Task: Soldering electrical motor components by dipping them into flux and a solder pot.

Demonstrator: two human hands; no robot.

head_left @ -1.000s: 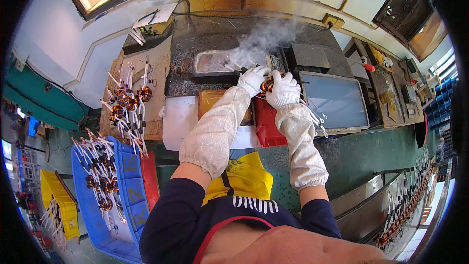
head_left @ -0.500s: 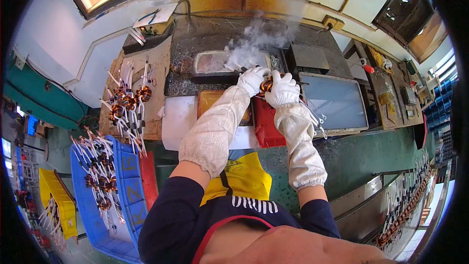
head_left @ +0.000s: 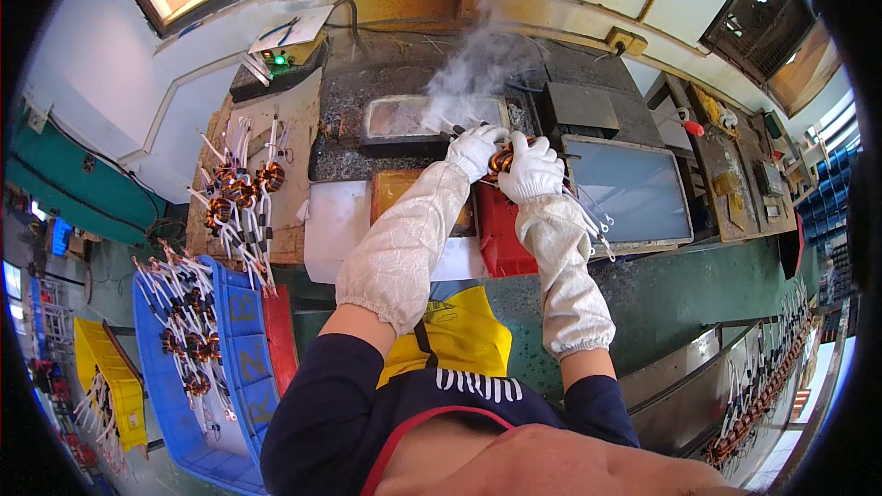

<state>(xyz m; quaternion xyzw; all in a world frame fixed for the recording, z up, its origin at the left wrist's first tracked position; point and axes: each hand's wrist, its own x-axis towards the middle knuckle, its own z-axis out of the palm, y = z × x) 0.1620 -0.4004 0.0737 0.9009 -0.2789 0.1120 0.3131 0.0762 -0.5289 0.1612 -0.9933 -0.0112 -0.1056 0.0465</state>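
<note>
Coil: a copper-wound coil (head_left: pixel 501 160) is being held between both gloved hands, just on the near side of the steaming tray, right of its middle
Left hand: the left hand (head_left: pixel 474 149) is being kept closed on the coil's left side, fingers curled toward the tray
Right hand: the right hand (head_left: pixel 530 168) is being closed around the coil's right side; both hands are touching it, so neither is nearer
Axis: the coil's white leads seem to be pointing far and left, toward the tray, but their ends are being hidden by glove and smoke, so the exact tilt cannot be told
Steaming tray: a shallow metal tray (head_left: pixel 404 116) is lying just far and left of the hands, its long side running left to right; white smoke (head_left: pixel 478 55) is being given off from its right end
Edges: the tray's near rim is lying just beyond the fingertips; a dark block (head_left: pixel 577 108) is standing close on the far right
Room: a red box (head_left: pixel 501 234) and a white sheet (head_left: pixel 335 230) are lying under the forearms, and a grey framed panel (head_left: pixel 629 191) is lying just right of the right hand
Left side: more coils with white leads (head_left: pixel 241 195) are being kept on a brown board, well apart from the hands
Near left: a blue crate (head_left: pixel 241 349) is being used for further coils
</note>
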